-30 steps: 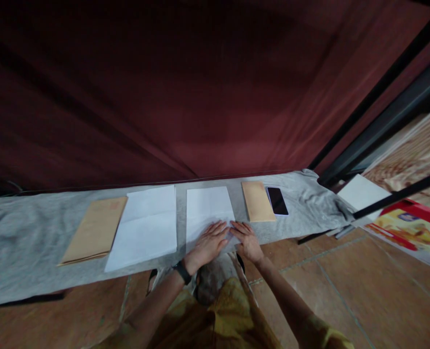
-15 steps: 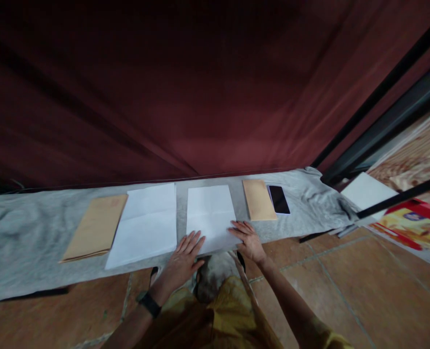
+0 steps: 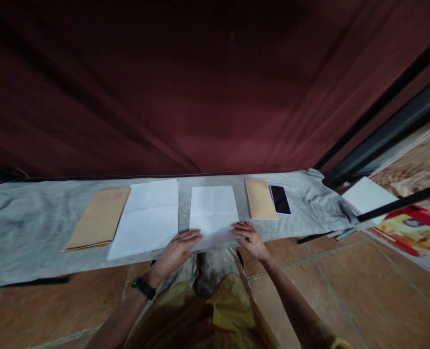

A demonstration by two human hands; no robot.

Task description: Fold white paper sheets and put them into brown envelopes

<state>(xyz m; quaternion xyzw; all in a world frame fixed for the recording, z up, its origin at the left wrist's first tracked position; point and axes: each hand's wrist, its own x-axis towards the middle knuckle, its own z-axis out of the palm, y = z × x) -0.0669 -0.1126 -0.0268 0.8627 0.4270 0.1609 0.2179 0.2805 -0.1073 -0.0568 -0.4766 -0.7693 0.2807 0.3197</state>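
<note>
Phone (image 3: 280, 199) first, we see, dark screen up, beyond and right of right hand (image 3: 250, 240). Grey cloth (image 3: 305, 213) next, rumpled farther right of same hand. Dark red curtain (image 3: 215, 106) fills our view beyond both hands. Now far right of right hand: slanting black bars (image 3: 404, 200), white panel (image 3: 369, 195), red-and-yellow printed packaging (image 3: 418, 232). Below hands, we've got brown tiled floor (image 3: 382, 291).

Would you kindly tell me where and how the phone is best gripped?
The phone is probably best gripped by its long right edge, coming from the right: it lies flat, its left edge close beside the brown envelope, with grey cloth to its right.
</note>
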